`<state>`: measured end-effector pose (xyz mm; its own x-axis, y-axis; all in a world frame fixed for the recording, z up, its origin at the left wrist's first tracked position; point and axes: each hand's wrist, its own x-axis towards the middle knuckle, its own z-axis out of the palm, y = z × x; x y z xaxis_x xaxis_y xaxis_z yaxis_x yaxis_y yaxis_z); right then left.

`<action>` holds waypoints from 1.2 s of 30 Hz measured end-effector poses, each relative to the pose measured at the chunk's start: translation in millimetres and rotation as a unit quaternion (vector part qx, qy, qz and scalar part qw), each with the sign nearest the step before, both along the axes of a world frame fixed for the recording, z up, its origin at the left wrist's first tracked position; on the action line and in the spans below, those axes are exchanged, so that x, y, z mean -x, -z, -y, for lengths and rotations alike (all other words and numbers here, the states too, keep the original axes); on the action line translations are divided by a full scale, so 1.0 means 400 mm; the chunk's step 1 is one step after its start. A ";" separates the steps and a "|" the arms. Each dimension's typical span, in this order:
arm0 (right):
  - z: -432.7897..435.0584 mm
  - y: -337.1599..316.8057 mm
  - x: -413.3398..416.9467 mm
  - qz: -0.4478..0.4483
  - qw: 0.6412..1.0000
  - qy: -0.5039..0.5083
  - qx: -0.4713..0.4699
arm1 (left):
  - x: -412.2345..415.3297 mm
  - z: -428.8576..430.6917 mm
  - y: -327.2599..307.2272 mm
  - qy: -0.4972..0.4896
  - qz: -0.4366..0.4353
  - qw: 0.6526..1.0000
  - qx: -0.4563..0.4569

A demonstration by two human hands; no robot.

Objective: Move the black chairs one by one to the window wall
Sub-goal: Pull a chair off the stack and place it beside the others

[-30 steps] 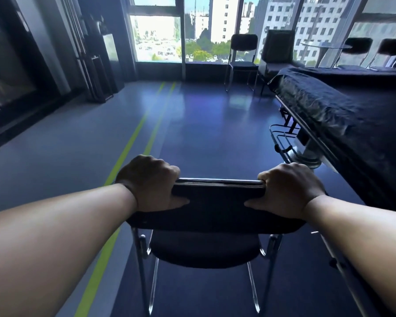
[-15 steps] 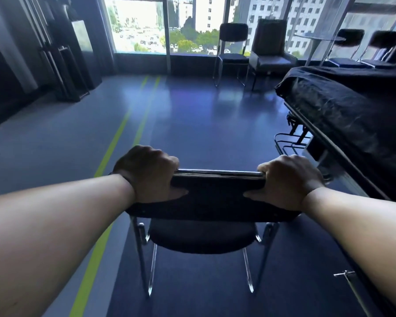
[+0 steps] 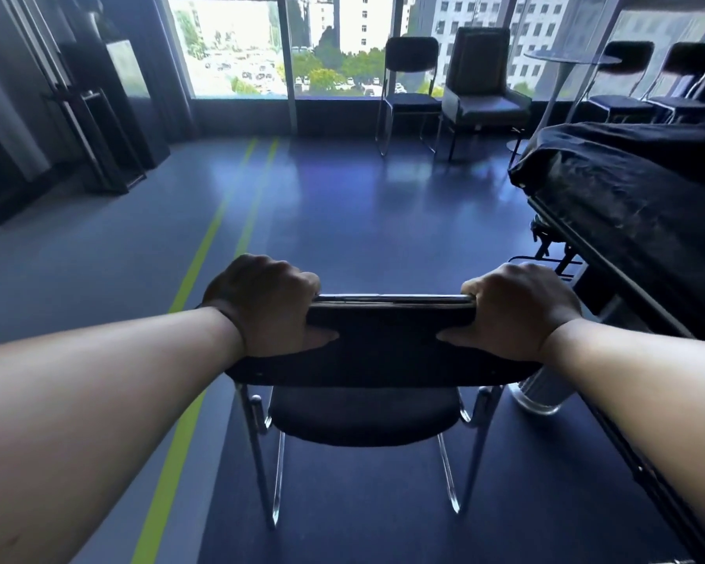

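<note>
A black chair [image 3: 383, 352] with chrome legs is right in front of me, its back toward me. My left hand [image 3: 267, 303] grips the left end of its backrest top. My right hand [image 3: 517, 309] grips the right end, fingers curled over the edge. Far ahead, another black chair [image 3: 410, 75] stands at the window wall [image 3: 290, 54]. Two more black chairs [image 3: 627, 75] stand at the glass on the far right.
A long table under a black cloth [image 3: 635, 197] runs along my right side, close to the chair. A grey armchair [image 3: 483, 83] and a round glass table [image 3: 566, 59] stand by the window. Yellow-green floor lines [image 3: 204, 254] run on the left. Dark racks [image 3: 98, 136] line the left wall.
The chair and I have moved forward toward the window wall; the chairs by the glass look nearer. Both hands keep the same grip on the backrest.
</note>
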<state>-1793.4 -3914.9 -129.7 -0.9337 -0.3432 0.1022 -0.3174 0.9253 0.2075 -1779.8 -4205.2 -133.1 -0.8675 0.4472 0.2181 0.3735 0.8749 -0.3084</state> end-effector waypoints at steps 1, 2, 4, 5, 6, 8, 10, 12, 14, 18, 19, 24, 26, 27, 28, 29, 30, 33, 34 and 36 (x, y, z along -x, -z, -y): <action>0.001 -0.001 0.038 -0.003 1.000 0.000 -0.001 | 0.035 0.000 -0.001 -0.001 0.000 1.000 -0.002; 0.000 -0.003 0.069 -0.004 1.000 0.002 -0.003 | 0.063 -0.002 -0.001 -0.003 0.000 1.000 -0.002; 0.000 -0.009 0.147 -0.003 1.000 0.006 0.000 | 0.137 -0.001 -0.002 -0.008 -0.004 1.000 -0.006; 0.001 -0.012 0.191 -0.002 1.000 0.007 0.002 | 0.179 0.000 -0.003 -0.010 -0.005 1.000 -0.009; 0.001 -0.013 0.225 -0.001 1.000 0.008 0.004 | 0.212 0.000 -0.003 -0.013 -0.004 1.000 -0.011; 0.001 -0.013 0.308 0.004 1.000 0.010 0.003 | 0.293 -0.002 -0.001 -0.016 -0.001 1.000 -0.011; 0.001 -0.013 0.397 0.007 1.000 0.007 -0.001 | 0.376 -0.003 -0.001 -0.017 -0.003 1.000 -0.009; 0.000 -0.018 0.486 0.008 1.000 0.001 -0.003 | 0.461 -0.004 -0.005 -0.023 -0.003 1.000 -0.004; 0.005 -0.016 0.564 0.016 1.000 -0.004 0.001 | 0.538 -0.002 -0.005 -0.027 -0.002 1.000 -0.001; 0.011 -0.015 0.704 0.017 1.000 -0.017 0.003 | 0.678 0.008 0.005 -0.030 -0.001 0.999 -0.011; 0.013 -0.017 0.731 0.015 1.000 -0.019 0.005 | 0.702 0.010 0.002 -0.034 0.000 0.999 -0.012; 0.020 -0.019 0.885 0.017 1.000 -0.025 0.002 | 0.839 0.013 -0.007 -0.042 0.003 0.999 -0.004; 0.021 -0.017 0.940 0.013 1.000 -0.024 -0.001 | 0.889 0.015 -0.001 -0.044 0.002 0.999 -0.007; 0.023 -0.017 0.966 0.012 1.000 -0.023 0.001 | 0.915 0.016 -0.001 -0.045 0.005 0.999 -0.009; 0.024 -0.015 0.986 0.011 1.000 -0.022 0.004 | 0.936 0.019 -0.001 -0.044 0.006 0.999 -0.009; 0.027 -0.014 1.019 0.010 1.000 -0.023 0.004 | 0.969 0.022 -0.002 -0.041 0.004 0.999 -0.008; 0.031 -0.012 1.042 0.009 1.000 -0.022 0.003 | 0.992 0.026 -0.001 -0.039 0.000 0.999 -0.008; 0.047 -0.013 1.128 0.010 1.000 -0.023 0.002 | 1.084 0.044 0.000 -0.038 0.000 0.999 -0.011; 0.053 -0.014 1.152 0.011 1.000 -0.021 0.003 | 1.113 0.050 -0.002 -0.036 0.003 0.999 -0.012; 0.069 -0.017 1.215 0.009 1.000 -0.021 0.001 | 1.187 0.068 -0.007 -0.035 0.001 0.999 -0.005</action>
<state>-2279.5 -3942.5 -122.8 -0.9204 -0.3815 0.0855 -0.3594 0.9118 0.1987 -2254.5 -4232.3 -130.4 -0.8971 0.3826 0.2209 0.3113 0.9023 -0.2983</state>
